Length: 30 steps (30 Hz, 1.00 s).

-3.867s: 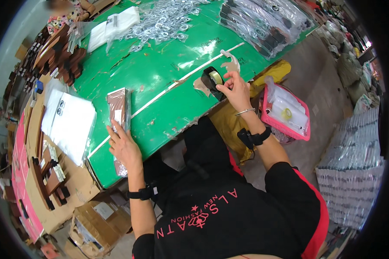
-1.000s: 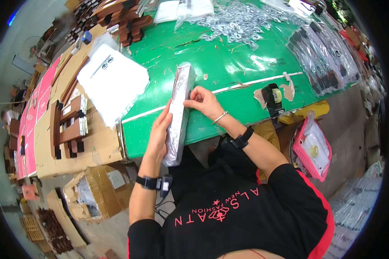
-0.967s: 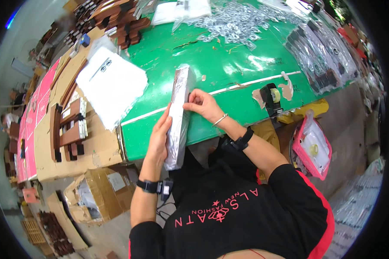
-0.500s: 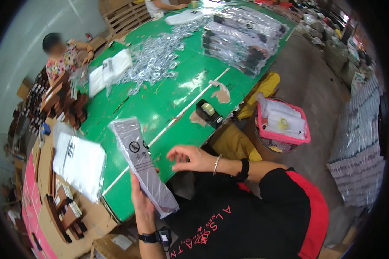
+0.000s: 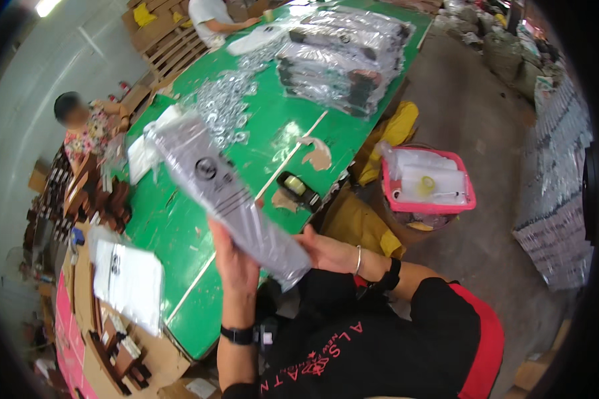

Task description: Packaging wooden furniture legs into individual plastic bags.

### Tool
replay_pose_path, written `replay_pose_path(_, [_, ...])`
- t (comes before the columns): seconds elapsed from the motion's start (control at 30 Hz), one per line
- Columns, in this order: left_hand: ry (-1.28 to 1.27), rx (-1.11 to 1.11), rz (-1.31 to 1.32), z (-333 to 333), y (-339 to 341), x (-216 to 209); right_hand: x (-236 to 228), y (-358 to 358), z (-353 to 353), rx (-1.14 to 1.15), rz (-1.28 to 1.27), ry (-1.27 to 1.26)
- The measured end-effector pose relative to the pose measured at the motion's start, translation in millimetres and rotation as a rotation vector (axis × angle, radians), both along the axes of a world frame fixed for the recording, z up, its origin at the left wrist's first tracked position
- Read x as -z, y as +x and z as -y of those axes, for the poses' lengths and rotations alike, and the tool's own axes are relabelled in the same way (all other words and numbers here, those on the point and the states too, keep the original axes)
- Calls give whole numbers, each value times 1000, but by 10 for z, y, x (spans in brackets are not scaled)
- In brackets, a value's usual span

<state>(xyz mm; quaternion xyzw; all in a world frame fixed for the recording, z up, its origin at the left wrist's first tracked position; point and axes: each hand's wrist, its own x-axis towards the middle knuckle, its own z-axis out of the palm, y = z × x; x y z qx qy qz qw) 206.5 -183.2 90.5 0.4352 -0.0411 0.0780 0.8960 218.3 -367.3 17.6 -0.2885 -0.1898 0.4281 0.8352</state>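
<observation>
A long, flat package in clear plastic with black printed marks (image 5: 236, 209) is tilted above the near part of the green table. My left hand (image 5: 231, 256) is closed around its underside near the middle, the fingers partly hidden behind it. At the package's lower right end, my right hand (image 5: 329, 251) grips its edge, thumb showing and the other fingers hidden by the package. Left of my left hand lies a stack of clear plastic bags (image 5: 136, 282). A black tape dispenser (image 5: 299, 191) sits by the table's right edge.
The green table (image 5: 273, 149) bears a pile of small clear packets (image 5: 223, 103) and stacked wrapped packages (image 5: 343, 63). A pink basket (image 5: 469, 199) stands on the right. Brown wooden pieces (image 5: 116, 359) lie at left. One person (image 5: 90, 133) sits at the far left, another (image 5: 209, 20) farther back.
The package has risen off the table area and tilted more to the left, toward me. My right hand has moved from beside it to its lower end. The view has shifted slightly.
</observation>
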Motion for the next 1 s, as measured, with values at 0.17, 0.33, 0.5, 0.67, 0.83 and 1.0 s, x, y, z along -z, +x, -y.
replay_pose_path(0.17, [-22,266,22,177,237,-21,-166,-23,15,-138,-108,234])
replay_pose_path(0.33, [359,215,63,291,537,-359,-76,390,385,333,79,86])
replay_pose_path(0.5, [434,251,-10,64,360,-356,-1083,1564,1350,1148,915,-663])
replay_pose_path(0.67, [403,238,-188,-158,93,-26,-1602,2412,1894,1323,1240,-1382])
replay_pose_path(0.83, [440,76,-273,-483,-223,223,-1042,2776,1911,1503,1640,-1937])
replay_pose_path(1.0, [426,-102,-437,-983,-788,510,-1052,2924,1686,1483,1708,-1888])
